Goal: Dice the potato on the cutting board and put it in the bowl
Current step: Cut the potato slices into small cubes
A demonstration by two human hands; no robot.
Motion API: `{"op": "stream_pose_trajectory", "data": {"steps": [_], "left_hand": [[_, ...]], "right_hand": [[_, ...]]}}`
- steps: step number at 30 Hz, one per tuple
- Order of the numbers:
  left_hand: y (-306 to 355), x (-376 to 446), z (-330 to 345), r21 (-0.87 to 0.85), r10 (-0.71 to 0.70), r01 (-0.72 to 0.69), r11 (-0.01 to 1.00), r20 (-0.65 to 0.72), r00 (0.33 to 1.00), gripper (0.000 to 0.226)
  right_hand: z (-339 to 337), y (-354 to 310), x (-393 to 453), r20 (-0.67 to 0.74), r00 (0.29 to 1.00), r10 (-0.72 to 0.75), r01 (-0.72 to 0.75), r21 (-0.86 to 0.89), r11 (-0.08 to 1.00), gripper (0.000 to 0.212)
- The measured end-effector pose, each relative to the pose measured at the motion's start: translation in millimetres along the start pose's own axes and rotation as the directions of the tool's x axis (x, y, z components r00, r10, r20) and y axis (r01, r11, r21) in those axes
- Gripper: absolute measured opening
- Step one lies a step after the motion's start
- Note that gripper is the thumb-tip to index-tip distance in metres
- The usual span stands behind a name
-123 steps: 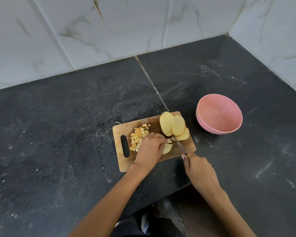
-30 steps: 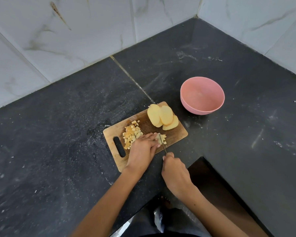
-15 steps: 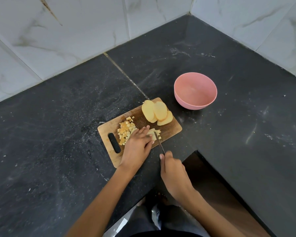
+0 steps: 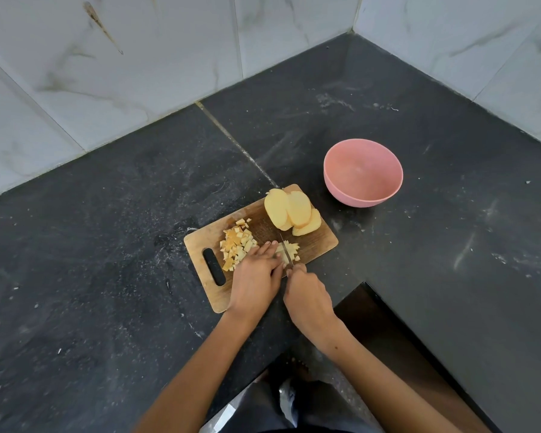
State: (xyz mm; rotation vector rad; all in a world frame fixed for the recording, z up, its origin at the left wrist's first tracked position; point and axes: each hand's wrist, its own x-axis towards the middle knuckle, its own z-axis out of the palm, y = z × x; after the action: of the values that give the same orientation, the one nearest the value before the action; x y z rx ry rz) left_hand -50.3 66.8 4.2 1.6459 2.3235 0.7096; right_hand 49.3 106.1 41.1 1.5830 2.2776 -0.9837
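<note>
Two marble-tiled walls (image 4: 138, 73) meet behind dusty black countertop (image 4: 91, 245).

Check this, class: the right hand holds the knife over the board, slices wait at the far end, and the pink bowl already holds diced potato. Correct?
Not quite. The head view shows the bowl empty; the dice lie on the board. The right hand, knife and slices are as stated.

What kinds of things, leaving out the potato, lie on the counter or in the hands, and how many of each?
Cutting board: 1
Bowl: 1
Knife: 1
Total: 3
</note>
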Motion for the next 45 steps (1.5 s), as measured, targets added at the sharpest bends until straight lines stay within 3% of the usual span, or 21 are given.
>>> {"op": "stream_pose_trajectory", "data": {"steps": [10,19,29,41,45], "left_hand": [[0,1,2,0.057,0.029,-0.027,0.998,-0.035,0.999,0.016],[-11,-8,2,0.027,0.051,-0.048,0.998,-0.11,0.993,0.014],[-7,-5,-1,0.045,0.048,-0.045,0.998,-0.077,0.996,0.011],[0,-4,-6,0.102,0.066,-0.058,0.993,-0.084,0.994,0.007],[-5,-6,-6,0.072,0.083,-0.077,0.994,-0.08,0.993,0.008]], "right_hand": [[15,48,-52,0.015,0.997,-0.07,0.07,-0.028,0.997,0.024],[-4,16,-23,-0.067,0.993,-0.097,0.1,0.054,0.993,0.029],[3,-7,1,0.003,1.0,-0.02,0.02,-0.05,0.999,0.027],[17,41,-48,0.036,0.998,-0.059,0.062,-0.088,0.994,0.026],[6,38,-51,0.037,0.996,-0.078,0.079,-0.029,0.996,0.027]]}}
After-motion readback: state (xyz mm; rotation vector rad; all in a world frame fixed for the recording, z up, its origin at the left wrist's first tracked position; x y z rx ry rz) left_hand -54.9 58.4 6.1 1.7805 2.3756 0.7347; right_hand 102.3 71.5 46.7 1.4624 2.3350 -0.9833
